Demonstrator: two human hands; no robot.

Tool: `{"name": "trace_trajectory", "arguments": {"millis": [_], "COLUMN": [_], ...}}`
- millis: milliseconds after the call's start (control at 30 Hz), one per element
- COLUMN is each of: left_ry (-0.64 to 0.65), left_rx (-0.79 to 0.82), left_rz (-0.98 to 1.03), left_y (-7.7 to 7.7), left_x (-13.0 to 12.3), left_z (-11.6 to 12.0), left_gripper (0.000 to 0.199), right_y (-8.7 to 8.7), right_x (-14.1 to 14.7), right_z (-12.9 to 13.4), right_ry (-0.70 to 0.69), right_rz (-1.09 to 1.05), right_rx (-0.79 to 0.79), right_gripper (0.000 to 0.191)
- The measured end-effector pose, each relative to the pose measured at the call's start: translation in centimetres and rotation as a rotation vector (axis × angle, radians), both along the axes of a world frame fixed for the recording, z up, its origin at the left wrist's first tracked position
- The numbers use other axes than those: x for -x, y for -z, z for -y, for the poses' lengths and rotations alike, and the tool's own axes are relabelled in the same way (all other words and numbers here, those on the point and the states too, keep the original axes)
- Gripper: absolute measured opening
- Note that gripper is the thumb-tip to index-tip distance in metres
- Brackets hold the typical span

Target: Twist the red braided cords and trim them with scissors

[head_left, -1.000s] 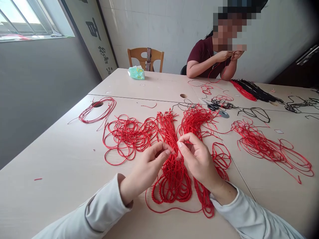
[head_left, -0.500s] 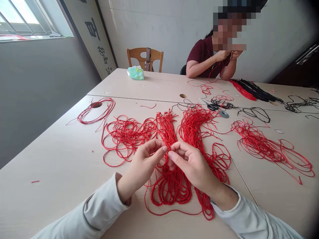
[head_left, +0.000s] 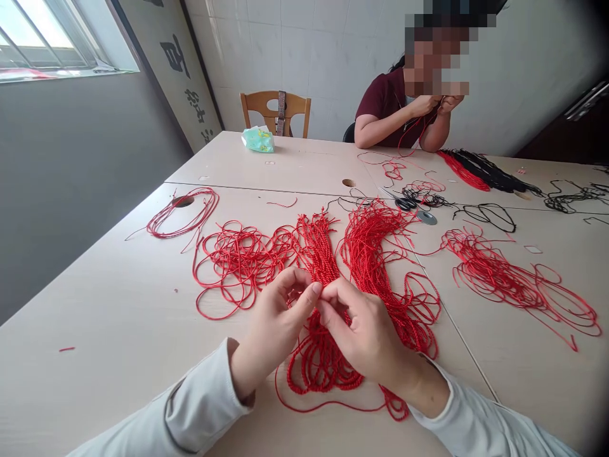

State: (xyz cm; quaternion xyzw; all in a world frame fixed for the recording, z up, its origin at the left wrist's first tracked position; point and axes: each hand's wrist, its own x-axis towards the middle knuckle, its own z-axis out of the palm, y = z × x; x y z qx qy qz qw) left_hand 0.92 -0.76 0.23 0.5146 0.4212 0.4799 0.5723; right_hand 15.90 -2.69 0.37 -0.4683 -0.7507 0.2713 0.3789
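My left hand (head_left: 278, 324) and my right hand (head_left: 364, 333) meet above a bundle of twisted red cord on the pale table (head_left: 95, 355). Their fingertips pinch a part of the cord between them, though the fingers hide the exact strand. Above them, the twisted red strands (head_left: 318, 251) run up the table. Below, red cord loops (head_left: 323, 365) lie under my wrists. A looser tangle of thin red cord (head_left: 242, 266) spreads beside my left hand, and another bunch of twisted cord (head_left: 375, 266) lies beside my right.
Across the table, a person in a dark red top (head_left: 390, 114) works red cord at face height. Black-handled scissors (head_left: 405, 204), a metal disc (head_left: 427, 218), black cords (head_left: 490, 218) and a red tangle (head_left: 495, 279) lie to the right. A wooden chair (head_left: 275, 114) stands beyond the far edge.
My hands have drawn closer together and lowered a little, with the fingertips now meeting on the cord. The view has tilted slightly.
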Motion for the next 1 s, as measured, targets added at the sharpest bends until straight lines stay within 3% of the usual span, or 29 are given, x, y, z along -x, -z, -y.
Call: {"name": "trace_trajectory", "arguments": {"millis": [167,367,633,833,1000], "left_ry": [0.051,-0.056,0.1,-0.074,-0.169], "left_rx": [0.086,0.026,0.114,0.051,0.033], "left_rz": [0.099,0.048,0.146,0.152,0.264], "left_y": [0.0,0.3,0.4,0.4,-0.6], "left_x": [0.3,0.3,0.6,1.0,2.6], "left_z": [-0.4,-0.3,-0.7,-1.4,-3.1], "left_gripper": [0.015,0.021,0.018,0.019,0.017], "right_y": [-0.1,-0.2,-0.4,0.1,-0.3], "right_x": [-0.2,0.1,0.0,0.4,0.2], "right_z": [-0.3,-0.5,-1.0,-0.3,-0.1], "right_ry": [-0.021,-0.052,-0.068,-0.108,-0.193], "right_rz": [-0.282,-0.422,-0.555,-0.455,-0.443], "right_rx": [0.294,0.448,0.551,0.589,0.644], "right_gripper": [0.014,0.015,0.017,0.018,0.02]}}
